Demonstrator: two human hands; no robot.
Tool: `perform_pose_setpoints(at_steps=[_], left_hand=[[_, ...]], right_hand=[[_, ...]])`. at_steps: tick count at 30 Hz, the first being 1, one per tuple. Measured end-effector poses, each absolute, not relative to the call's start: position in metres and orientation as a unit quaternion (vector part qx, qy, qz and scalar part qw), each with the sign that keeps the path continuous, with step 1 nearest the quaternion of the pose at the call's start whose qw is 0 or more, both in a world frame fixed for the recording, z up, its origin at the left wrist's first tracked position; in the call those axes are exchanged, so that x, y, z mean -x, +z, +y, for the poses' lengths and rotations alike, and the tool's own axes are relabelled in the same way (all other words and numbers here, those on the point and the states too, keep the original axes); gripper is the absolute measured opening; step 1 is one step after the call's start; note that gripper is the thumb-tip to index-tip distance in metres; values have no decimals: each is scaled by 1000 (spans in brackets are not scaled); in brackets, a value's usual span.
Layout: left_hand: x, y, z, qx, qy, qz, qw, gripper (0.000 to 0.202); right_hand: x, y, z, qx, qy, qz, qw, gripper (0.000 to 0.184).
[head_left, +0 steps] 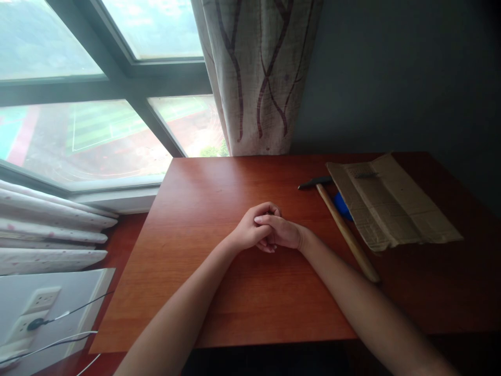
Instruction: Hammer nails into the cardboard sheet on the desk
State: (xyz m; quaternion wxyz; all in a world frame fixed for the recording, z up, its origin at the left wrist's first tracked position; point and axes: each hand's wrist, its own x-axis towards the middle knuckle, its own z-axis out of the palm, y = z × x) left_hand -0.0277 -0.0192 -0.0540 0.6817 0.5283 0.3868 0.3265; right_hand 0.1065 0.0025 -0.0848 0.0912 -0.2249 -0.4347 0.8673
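My left hand and my right hand rest clasped together on the middle of a reddish-brown wooden table. The fingers of both are wrapped round one another, and nothing shows inside them. To the right lies a hammer with a long wooden handle and a dark head pointing left, about a hand's width from my right wrist. A blue object peeks out between the hammer handle and a flattened piece of cardboard.
The cardboard covers the table's far right part. A patterned curtain hangs behind the table beside a large window. At the left are folded white bedding and a wall socket with cables plugged in.
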Motion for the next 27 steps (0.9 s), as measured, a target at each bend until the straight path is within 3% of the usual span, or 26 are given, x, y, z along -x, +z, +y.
perform_pose_setpoints(at_steps=[15,27], left_hand=[[25,-66,-12,-511,444,498,542,15],[32,-73,-12,-520,396,489,578,23]], right_hand=[[-108,-90,10,255,882,-362,158,55],[-102,-84,6,296,865,-353,196,57]])
